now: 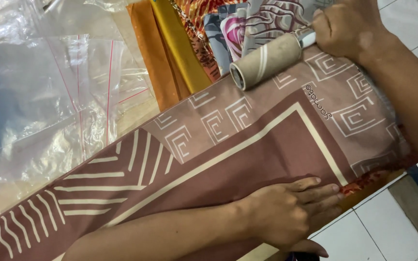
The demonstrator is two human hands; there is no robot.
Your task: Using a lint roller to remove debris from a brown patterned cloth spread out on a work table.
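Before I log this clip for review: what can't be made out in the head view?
- Lint roller: its handle is hidden inside the right hand.
- Brown patterned scarf: cut off by the bottom-left frame edge, partly covered by the left hand.
- Folded fabrics: cut off by the top edge and overlapped by the scarf.
- Clear plastic bags: glare hides whether they hold anything.

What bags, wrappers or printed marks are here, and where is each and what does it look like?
Clear plastic bags: piled at upper left, see-through, crinkled, with thin red lines.
Small printed mark: on the brown scarf below the lint roller, a short line of cream lettering.
No signs or screens show.
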